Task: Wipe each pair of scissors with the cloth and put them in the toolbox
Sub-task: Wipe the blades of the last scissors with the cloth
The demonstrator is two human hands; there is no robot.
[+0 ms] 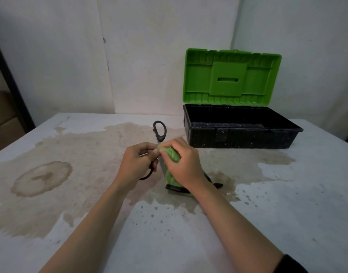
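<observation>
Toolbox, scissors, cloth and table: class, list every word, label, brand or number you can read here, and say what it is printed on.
None: no readable text shows in this view.
The toolbox and its lid show only moulded shapes.
The scissors and cloth show no print.

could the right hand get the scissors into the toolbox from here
Probably yes: the toolbox stands open just beyond the right hand, lid up, nothing between. The hand is busy pressing the cloth on the scissors.
</observation>
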